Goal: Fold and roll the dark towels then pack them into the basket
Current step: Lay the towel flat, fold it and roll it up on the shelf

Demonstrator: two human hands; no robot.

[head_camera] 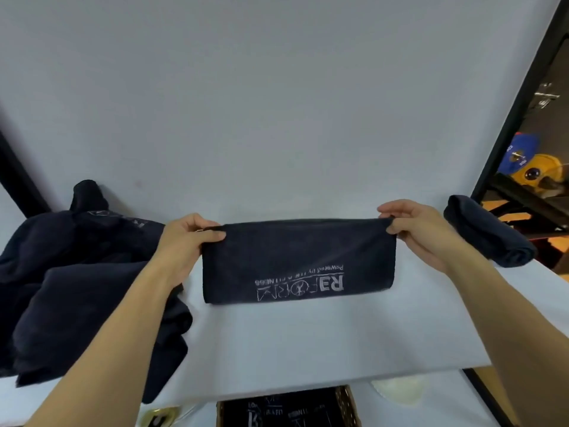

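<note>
Counter [277, 118]: pale grey-white surface, fills most of view.
Black frame bar [520, 97]: diagonal along counter's right edge.
Beyond bar: blue round object [520, 149] and yellow round object [545, 174], touching; identity unclear.
Second black bar [21, 183] at far left.
Cream rounded object [397, 389] below counter's near edge, right.
Brass-coloured item [157, 417] at bottom edge, cut off.

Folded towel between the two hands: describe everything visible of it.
The folded towel is dark navy and looks like soft, napped cloth. It is folded into a long band that lies crosswise on the pale table. A pale printed logo with a line of small lettering sits near its near edge and reads upside down from the head view. The left hand pinches its far left corner and the right hand its far right corner, so the far edge runs straight between them.
</note>
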